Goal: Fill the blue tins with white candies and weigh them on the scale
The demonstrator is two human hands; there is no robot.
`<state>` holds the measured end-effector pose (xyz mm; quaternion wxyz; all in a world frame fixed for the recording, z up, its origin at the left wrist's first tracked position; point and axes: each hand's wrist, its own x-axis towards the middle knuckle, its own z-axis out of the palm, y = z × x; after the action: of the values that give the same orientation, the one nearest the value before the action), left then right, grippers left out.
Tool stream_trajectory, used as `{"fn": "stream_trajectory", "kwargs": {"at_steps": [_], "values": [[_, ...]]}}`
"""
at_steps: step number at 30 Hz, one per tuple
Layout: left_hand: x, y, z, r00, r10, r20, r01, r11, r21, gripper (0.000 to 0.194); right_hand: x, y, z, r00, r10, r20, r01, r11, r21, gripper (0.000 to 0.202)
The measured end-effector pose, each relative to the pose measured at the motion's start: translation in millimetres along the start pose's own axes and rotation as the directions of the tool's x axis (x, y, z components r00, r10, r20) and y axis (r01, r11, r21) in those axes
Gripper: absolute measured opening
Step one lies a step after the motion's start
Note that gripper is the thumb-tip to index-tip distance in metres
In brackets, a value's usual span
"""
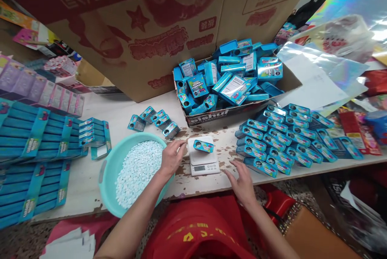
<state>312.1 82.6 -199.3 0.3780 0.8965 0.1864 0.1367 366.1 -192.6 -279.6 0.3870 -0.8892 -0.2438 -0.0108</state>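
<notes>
A small blue candy tin (203, 146) stands on the white digital scale (205, 169), with its round dark opening facing up. Just left of the scale is my left hand (173, 156), its fingers curled and the tips pressed together; whatever they may hold is too small to see. Beside that hand, the turquoise basin (104, 182) holds many small pale blue candies (137, 170). My right hand (242, 185) hovers at the table's front edge, right of the scale, fingers apart and holding nothing. Tightly grouped upright blue tins (272, 142) stand close beyond it.
Behind the scale, an open carton (211, 119) is heaped with blue tins. A few more tins (155, 120) stand behind the basin. Stacked blue display boxes (33, 138) fill the left side. A large cardboard box (136, 41) blocks the back; clear plastic sheets (314, 73) lie right.
</notes>
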Motion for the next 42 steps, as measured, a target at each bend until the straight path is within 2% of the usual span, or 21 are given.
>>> {"fn": "stream_trajectory", "kwargs": {"at_steps": [2, 4, 6, 7, 9, 11, 13, 15, 16, 18, 20, 22, 25, 29, 31, 34, 36, 39, 42], "values": [[3, 2, 5.8, 0.999, 0.010, 0.036, -0.010, 1.000, 0.002, 0.024, 8, -1, 3, 1.000, -0.018, 0.010, 0.018, 1.000, 0.000, 0.032], [8, 4, 17.0, 0.985, 0.077, 0.153, -0.080, 0.997, 0.013, 0.038, 18, -3, 8, 0.999, -0.028, 0.030, 0.028, 1.000, 0.011, 0.032], [16, 7, 31.2, 0.934, 0.172, 0.315, -0.175, 0.984, -0.019, 0.048, 31, -8, 14, 0.998, -0.028, 0.048, 0.027, 0.999, 0.037, 0.034], [20, 8, 37.7, 0.907, 0.198, 0.371, -0.192, 0.980, -0.054, 0.046, 39, -13, 17, 0.998, -0.024, 0.060, 0.020, 0.998, 0.060, 0.038], [24, 9, 45.0, 0.903, 0.173, 0.393, -0.127, 0.982, -0.141, 0.035, 55, -26, 20, 0.995, -0.002, 0.095, -0.011, 0.991, 0.132, 0.052], [21, 10, 41.0, 0.932, 0.045, 0.359, 0.056, 0.962, -0.266, 0.034, 69, -47, 18, 0.977, 0.040, 0.211, -0.090, 0.968, 0.236, 0.061], [10, 10, 25.5, 0.928, -0.123, 0.351, 0.285, 0.842, -0.457, 0.039, 79, -75, 15, 0.900, 0.073, 0.429, -0.237, 0.909, 0.343, 0.051], [-7, 6, 2.6, 0.890, -0.278, 0.361, 0.455, 0.597, -0.661, 0.043, 82, -109, 14, 0.778, 0.070, 0.624, -0.391, 0.832, 0.393, 0.039], [-16, 2, -9.7, 0.867, -0.348, 0.356, 0.489, 0.459, -0.742, 0.046, 80, -127, 16, 0.736, 0.064, 0.674, -0.436, 0.807, 0.398, 0.037], [-33, -8, -32.6, 0.809, -0.482, 0.337, 0.492, 0.242, -0.836, 0.052, 74, -160, 26, 0.696, 0.055, 0.716, -0.456, 0.804, 0.382, 0.034], [-48, -23, -50.0, 0.724, -0.604, 0.333, 0.498, 0.124, -0.858, 0.051, 66, -187, 42, 0.638, 0.054, 0.768, -0.458, 0.828, 0.322, 0.031], [-58, -39, -60.4, 0.642, -0.698, 0.317, 0.498, 0.065, -0.865, 0.040, 59, -203, 60, 0.581, 0.052, 0.812, -0.456, 0.847, 0.272, 0.030], [-68, -55, -65.7, 0.567, -0.772, 0.287, 0.446, -0.006, -0.895, 0.027, 56, -210, 77, 0.549, 0.079, 0.832, -0.450, 0.867, 0.214, 0.029], [-68, -53, -65.5, 0.487, -0.786, 0.381, 0.414, -0.176, -0.893, 0.018, 57, -207, 78, 0.512, 0.079, 0.855, -0.480, 0.852, 0.209, 0.028], [-65, -47, -64.9, 0.482, -0.765, 0.427, 0.384, -0.254, -0.888, 0.018, 56, -206, 76, 0.451, 0.061, 0.891, -0.570, 0.787, 0.234, 0.031], [-62, -41, -62.9, 0.466, -0.759, 0.455, 0.363, -0.305, -0.881, 0.016, 53, -205, 73, 0.350, 0.123, 0.929, -0.701, 0.692, 0.172, 0.038], [-61, -39, -61.1, 0.446, -0.766, 0.463, 0.350, -0.327, -0.878, 0.012, 52, -205, 71, 0.353, 0.151, 0.923, -0.707, 0.690, 0.157, 0.038], [-60, -38, -60.4, 0.447, -0.752, 0.485, 0.341, -0.357, -0.869, 0.014, 52, -206, 68, 0.408, 0.117, 0.905, -0.672, 0.709, 0.211, 0.037], [-58, -36, -61.7, 0.444, -0.761, 0.473, 0.350, -0.338, -0.874, 0.017, 53, -207, 66, 0.422, 0.093, 0.902, -0.683, 0.687, 0.249, 0.037]]}}
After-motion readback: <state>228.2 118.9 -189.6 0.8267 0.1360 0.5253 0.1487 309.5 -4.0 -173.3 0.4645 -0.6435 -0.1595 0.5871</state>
